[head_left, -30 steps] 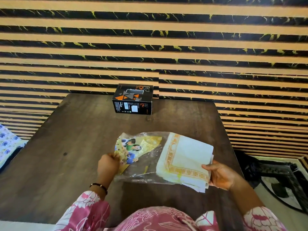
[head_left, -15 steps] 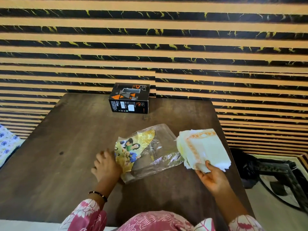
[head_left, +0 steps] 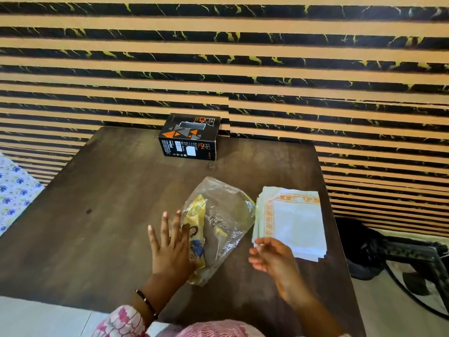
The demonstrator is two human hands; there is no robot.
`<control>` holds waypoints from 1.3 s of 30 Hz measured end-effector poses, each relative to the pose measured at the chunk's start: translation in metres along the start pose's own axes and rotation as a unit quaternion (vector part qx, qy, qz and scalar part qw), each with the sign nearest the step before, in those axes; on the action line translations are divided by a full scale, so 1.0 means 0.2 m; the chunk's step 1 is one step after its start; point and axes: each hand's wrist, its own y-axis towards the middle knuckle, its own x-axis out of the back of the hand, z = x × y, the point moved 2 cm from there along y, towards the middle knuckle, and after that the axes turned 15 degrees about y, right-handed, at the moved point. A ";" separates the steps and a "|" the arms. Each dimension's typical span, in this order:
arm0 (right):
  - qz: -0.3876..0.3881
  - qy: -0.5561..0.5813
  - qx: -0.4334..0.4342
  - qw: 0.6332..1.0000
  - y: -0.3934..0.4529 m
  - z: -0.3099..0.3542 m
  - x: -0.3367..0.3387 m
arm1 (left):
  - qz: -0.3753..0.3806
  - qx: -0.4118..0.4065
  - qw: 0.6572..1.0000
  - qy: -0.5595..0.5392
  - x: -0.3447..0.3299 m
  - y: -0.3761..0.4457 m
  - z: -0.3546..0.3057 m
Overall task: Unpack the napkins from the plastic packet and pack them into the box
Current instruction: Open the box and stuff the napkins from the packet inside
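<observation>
Head view, single entry. Napkins (head_left: 291, 222): white stack with orange border, fanned slightly, flat on the dark wooden table (head_left: 109, 203) at its right side, just beside the plastic packet (head_left: 218, 224) and apart from it, evidently out of the wrapper. Packet: clear film, crumpled, a printed yellow insert inside, apparently empty. Left hand (head_left: 170, 249): fingers spread, grasping nothing, palm at the packet's near-left edge, probably steadying or pushing it aside. Right hand (head_left: 269, 259): blurred, loosely curled, empty, just at the stack's near corner. Box (head_left: 189, 139): black with orange triangles, closed as far as can be told, at the table's far edge against the striped wall; nothing lies between it and the stack.
</observation>
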 end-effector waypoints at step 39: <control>0.188 -0.711 0.248 0.631 0.39 -0.81 -1.78 | 0.089 0.068 0.981 -0.159 -0.80 0.04 1.40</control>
